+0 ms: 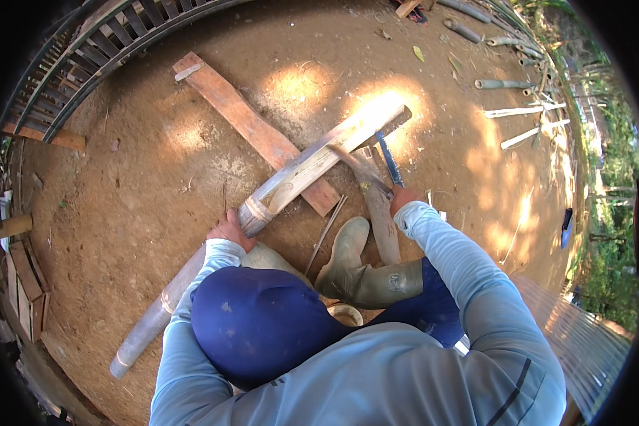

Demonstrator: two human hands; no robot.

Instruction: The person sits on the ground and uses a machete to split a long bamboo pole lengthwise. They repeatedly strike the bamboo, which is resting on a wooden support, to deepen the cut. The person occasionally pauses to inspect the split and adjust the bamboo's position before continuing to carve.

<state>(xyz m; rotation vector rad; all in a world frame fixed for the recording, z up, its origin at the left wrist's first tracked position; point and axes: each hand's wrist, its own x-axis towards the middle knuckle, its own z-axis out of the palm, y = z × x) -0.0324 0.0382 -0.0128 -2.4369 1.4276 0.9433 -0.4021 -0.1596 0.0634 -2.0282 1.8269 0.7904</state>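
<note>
Head camera view shows a long bamboo pole lying diagonally across bare earth, from the lower left to a sunlit far end. Its rind is greyish, with raised node rings, and a pale, stripped face runs along the upper stretch; glare washes out detail near the far end. The pole rests across a reddish-brown wooden plank, which has a small pale strip at its outer end.

A blue saw is just beside the right hand; whether it lies on the earth is unclear. A weathered length of wood lies next to the green rubber boot on the right leg, and a thin stick lies between boot and plank. Cut bamboo pieces lie at the upper right, a slatted wooden structure stands at the upper left, and corrugated sheeting is at the lower right. The left forearm and the dark blue trouser knee cover part of the view near the pole's lower half.

The left hand grasps the pole just below a node ring, forearm angled forward. The right hand, arm stretched forward, is closed round the handle of a machete, whose motion-blurred blade points up-left and overlaps the pale face; contact cannot be told.
</note>
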